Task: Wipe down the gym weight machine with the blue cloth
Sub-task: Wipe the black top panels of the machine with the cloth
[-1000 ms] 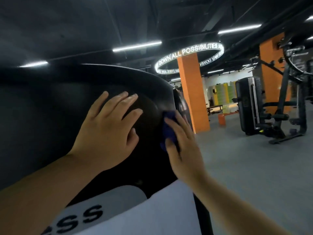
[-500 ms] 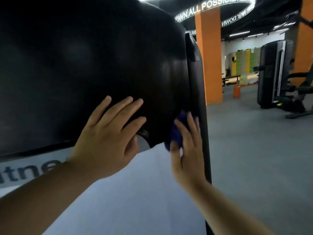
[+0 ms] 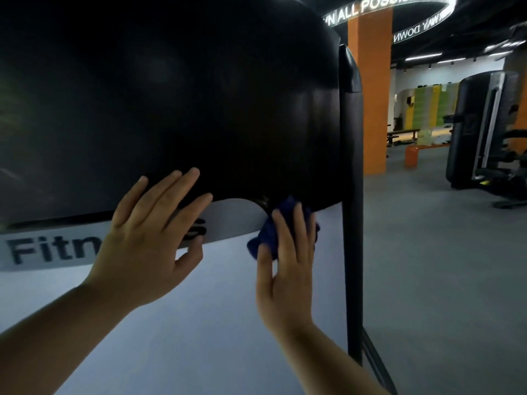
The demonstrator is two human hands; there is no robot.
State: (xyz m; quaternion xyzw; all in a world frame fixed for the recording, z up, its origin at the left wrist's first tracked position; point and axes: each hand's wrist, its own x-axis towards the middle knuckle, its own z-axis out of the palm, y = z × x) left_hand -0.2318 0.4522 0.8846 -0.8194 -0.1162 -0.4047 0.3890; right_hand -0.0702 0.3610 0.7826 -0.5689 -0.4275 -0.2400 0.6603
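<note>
Machine (image 3: pixel 199 95): black cover above, white panel (image 3: pixel 171 323) with partly hidden "Fitn…" lettering below.

Left hand (image 3: pixel 148 243): laid flat across the border of cover and panel, fingers (image 3: pixel 174 189) straight and spread, nothing held.

Right hand (image 3: pixel 288 275): flat, fingers (image 3: pixel 299 223) straight and pointing up, pressing the cloth (image 3: pixel 265 235) against the machine. No curl round the cloth is visible.

Cloth: dark blue, bunched, at the lower edge of the cover where it meets the panel, just beside the black post (image 3: pixel 352 223) on the machine's right side.

Surroundings: grey floor (image 3: pixel 442 266), orange pillar (image 3: pixel 370 95), second machine (image 3: pixel 479 132) well apart at right.
</note>
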